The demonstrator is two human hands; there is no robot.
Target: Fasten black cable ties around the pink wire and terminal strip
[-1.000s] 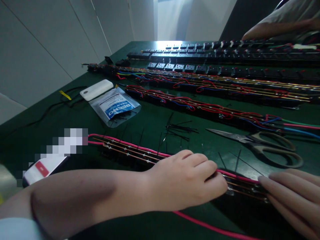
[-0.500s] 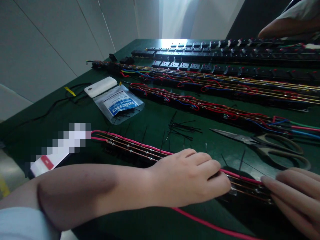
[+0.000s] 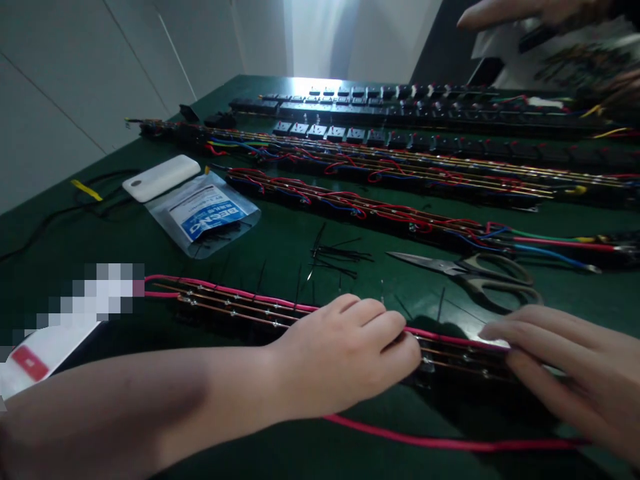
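A long black strip with copper rods [image 3: 250, 317] lies across the near part of the green table. A red wire [image 3: 240, 292] runs along its far side, fastened with black ties whose tails stick up. My left hand [image 3: 350, 353] is curled over the middle of the strip, fingers wrapped round the strip and red wire. My right hand [image 3: 565, 367] is at the strip's right part, thumb and fingers apart on either side of it, fingertips at the red wire. Another length of red wire [image 3: 450, 443] passes below my left hand toward the right.
Scissors [image 3: 465, 270] and loose black ties [image 3: 343, 253] lie beyond the strip. A plastic bag [image 3: 205, 213] and white case [image 3: 163, 179] are at left. More wired strips [image 3: 350, 200] stretch behind. A person's hand [image 3: 530, 13] is at top right.
The view has shifted right, so most things appear further left. More of the other person's hands shows at top right. My left hand keeps its grip; my right hand stays at the strip.
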